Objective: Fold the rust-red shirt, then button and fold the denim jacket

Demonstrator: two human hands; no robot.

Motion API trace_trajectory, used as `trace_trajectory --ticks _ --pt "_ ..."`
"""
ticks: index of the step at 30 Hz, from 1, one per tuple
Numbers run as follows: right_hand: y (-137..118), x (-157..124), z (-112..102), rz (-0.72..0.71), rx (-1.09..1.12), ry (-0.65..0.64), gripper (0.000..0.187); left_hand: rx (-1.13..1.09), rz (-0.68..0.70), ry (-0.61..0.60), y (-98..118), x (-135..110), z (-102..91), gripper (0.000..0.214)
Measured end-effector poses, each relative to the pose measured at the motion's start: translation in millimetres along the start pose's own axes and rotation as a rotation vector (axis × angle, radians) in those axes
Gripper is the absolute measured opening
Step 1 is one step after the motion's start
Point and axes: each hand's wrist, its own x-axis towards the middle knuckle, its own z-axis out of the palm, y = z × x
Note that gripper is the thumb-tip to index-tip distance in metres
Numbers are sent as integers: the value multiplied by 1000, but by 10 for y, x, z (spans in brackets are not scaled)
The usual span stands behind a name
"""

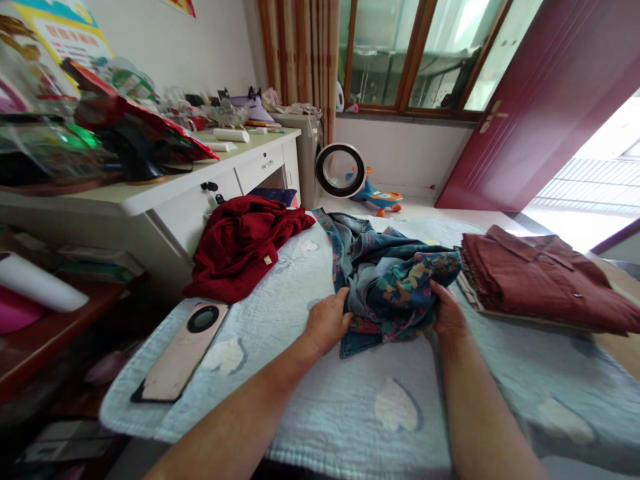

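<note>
Pale blue quilted cover is spread over the work surface, with a white table along the left and a red door standing open at far right. Subject item, a floral-patterned denim garment, lies rumpled on the middle of the cover, one arm of cloth reaching to its far edge. Left hand has its grip clamped on the garment's near-left portion, thumb against the cloth; right hand has its grip closed at the right side, fingers partly hidden. Step in hand is judged to be two-handed arranging of loose cloth; the next move would call for both holds kept firm and bunched layers separated without dragging. Clearances: a maroon garment and, nearer, a phone occupy the left edge, the phone close to the rounded corner. Brownish-red folded clothes sit immediately right of the denim; whether they touch cannot be determined. Working room is best on the near side, between the forearms, and along the strip toward the maroon garment; rightward movement is restricted and could disturb the pile.
</note>
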Motion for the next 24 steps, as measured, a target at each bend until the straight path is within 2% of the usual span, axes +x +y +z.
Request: trace_trajectory --ticks 3,7,10,12,14,17,20,24 --pt "-5 6 78 -106 -47 58 40 -261 2 -12 -25 44 -25 46" --pt "-19 40 61 -279 -222 221 53 -1036 -121 5 -147 165 -138 47" --pt "-71 26 -10 -589 -510 458 73 -1462 -217 93 -318 244 -318 55" --pt "-118 -26 -16 -828 -699 533 77 -1616 -269 201 -468 289 -447 52" --pt "-149 -96 36 -987 -839 486 70 -1756 -317 294 -611 327 -550 43" --pt "-117 -177 175 -1075 -1070 293 48 -1962 -324 350 -720 350 -630 31" --pt "28 -200 290 -1043 -1372 97 35 -2036 -192 231 -667 321 -620 34" --pt "253 -193 335 -868 -1670 -75 33 -1845 -27 91 -493 243 -488 62"
